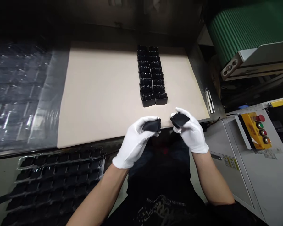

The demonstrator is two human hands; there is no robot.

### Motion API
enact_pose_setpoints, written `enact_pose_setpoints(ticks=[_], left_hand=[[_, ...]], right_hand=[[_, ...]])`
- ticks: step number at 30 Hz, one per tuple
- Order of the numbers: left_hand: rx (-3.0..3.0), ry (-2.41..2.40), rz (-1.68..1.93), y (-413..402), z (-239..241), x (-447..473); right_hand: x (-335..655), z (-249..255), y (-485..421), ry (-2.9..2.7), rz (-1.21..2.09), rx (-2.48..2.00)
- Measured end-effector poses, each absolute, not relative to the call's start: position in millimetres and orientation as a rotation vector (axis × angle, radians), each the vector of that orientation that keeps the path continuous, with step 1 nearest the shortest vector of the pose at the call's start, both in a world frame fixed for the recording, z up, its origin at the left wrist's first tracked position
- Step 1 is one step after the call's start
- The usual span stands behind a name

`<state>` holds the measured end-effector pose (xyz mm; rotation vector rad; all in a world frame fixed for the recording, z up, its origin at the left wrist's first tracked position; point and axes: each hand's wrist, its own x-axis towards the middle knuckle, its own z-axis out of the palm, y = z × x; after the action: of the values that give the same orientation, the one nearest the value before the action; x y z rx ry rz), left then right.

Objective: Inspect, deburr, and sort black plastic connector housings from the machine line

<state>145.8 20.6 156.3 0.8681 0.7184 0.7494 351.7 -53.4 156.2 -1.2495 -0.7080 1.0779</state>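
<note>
Both of my hands wear white gloves and are raised at the front edge of the beige sheet (101,94). My left hand (136,139) grips a small black plastic part (152,125) between thumb and fingers. In my right hand (191,130) is another black plastic part (180,120), tilted, its flat face toward me. The two held parts are apart from each other. Just beyond them, two columns of similar black parts (148,102) stand close together in rows on the sheet.
Clear plastic trays (19,94) lie at left; below is a tray of black parts (58,180). Pen-like tools (210,100) rest at the right edge. A green conveyor belt (252,28) and a yellow button box (256,130) stand at right.
</note>
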Motion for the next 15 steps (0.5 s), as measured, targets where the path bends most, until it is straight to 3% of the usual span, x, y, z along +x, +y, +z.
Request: enact_pose_setpoints(ticks=[5,15], left_hand=[[0.725,0.703,0.676,38.4,157.5,142.2],[0.474,0.668,0.724,39.4,164.5,152.9]], right_hand=[[356.0,152.5,-30.8,-0.639,1.339,-1.019],[341.8,162.4,-26.2,-0.521,1.314,-1.066]])
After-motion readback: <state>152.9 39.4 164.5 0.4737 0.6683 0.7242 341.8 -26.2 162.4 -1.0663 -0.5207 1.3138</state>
